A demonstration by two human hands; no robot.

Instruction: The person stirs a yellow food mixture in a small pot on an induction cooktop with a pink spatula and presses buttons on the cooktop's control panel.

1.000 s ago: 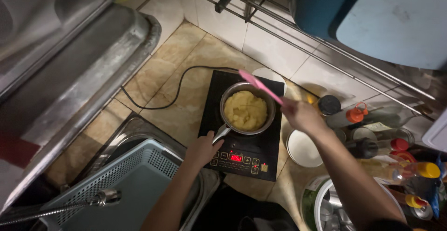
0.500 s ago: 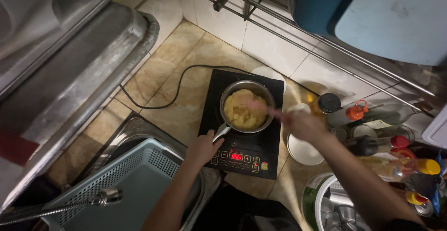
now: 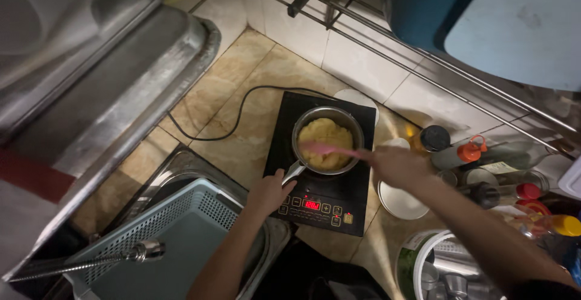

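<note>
L hand (image 3: pixel 269 192) clamps saucepan (image 3: pixel 327 140) handle — stiff, likely hot, heavyish w/ mash; R hand (image 3: pixel 396 166) grips pink spatula (image 3: pixel 330 150) — light, bendy.

A tan marble counter (image 3: pixel 254 88) carries a black induction cooktop (image 3: pixel 324 173) (its cord (image 3: pixel 224 124) looping leftward), a white plate (image 3: pixel 399 202) and several bottles (image 3: pixel 478 155).

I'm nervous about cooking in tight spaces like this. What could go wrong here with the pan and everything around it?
The small pan of yellow mash sits on a compact induction cooktop; the left hand grips only its short handle, so hard stirring with the pink spatula might tip it. The right hand works beside crowded bottles, which an elbow could knock. The power cord trails near the sink.
</note>
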